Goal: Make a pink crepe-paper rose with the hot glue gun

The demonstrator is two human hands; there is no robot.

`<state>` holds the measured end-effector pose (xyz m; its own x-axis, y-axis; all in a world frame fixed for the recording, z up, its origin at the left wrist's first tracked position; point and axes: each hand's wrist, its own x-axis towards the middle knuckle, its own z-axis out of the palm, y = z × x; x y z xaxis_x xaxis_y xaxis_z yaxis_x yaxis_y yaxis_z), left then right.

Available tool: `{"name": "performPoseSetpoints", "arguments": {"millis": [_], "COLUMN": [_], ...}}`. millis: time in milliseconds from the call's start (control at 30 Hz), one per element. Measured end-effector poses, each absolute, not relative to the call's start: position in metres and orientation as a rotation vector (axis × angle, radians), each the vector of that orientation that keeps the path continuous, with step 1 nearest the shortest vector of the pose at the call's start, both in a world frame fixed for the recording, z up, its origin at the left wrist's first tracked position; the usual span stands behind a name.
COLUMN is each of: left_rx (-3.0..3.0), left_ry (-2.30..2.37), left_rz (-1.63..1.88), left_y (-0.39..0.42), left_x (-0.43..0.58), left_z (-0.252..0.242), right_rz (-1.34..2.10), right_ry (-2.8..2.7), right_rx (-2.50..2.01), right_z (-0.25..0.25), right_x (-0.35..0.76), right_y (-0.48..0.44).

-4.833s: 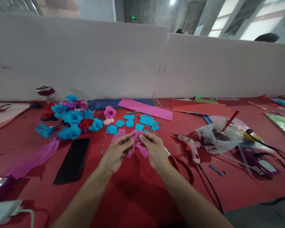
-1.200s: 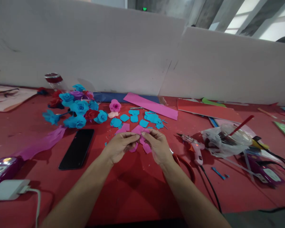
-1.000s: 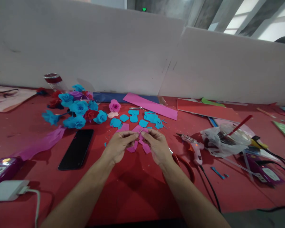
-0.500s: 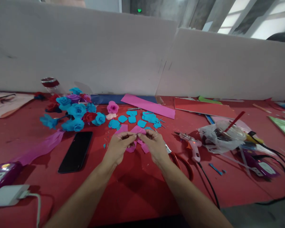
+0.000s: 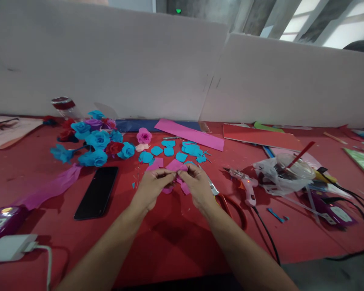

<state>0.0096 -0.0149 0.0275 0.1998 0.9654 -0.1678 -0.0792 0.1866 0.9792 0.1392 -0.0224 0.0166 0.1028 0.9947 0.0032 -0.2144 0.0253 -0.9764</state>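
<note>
My left hand and my right hand meet at the middle of the red table, fingertips pinched together on a pink paper petal. The fingers cover much of that petal. Under and around them lie more pink paper pieces. Just beyond, several blue paper petals are spread out. A finished pink paper flower sits behind to the left. Scissors with orange-red handles lie beside my right wrist, their blades partly hidden by the hand.
To the left are a bunch of paper flowers, a black phone and a white charger. On the right lie a glue gun with its cord, and a cup in a plastic bag. A white partition stands behind.
Both hands stay in nearly the same place, with the fingertips shifting slightly on the pink petal. The view has tilted very slightly; the things on the table have not moved.
</note>
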Motion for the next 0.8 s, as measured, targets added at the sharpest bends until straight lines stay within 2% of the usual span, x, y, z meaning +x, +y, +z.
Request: {"name": "performPoseSetpoints", "arguments": {"millis": [267,800], "left_rx": [0.981,1.041], "left_ry": [0.997,1.139], "left_rz": [0.839,0.906], "left_y": [-0.01,-0.004], "left_x": [0.002,-0.004], "left_z": [0.031,0.025], "right_rz": [1.281,1.265], "right_ry": [-1.024,-1.125], "right_rx": [-1.027,-1.092], "right_z": [0.018,0.018], "right_x": [0.142,0.149], "right_y": [-0.022,-0.022]}}
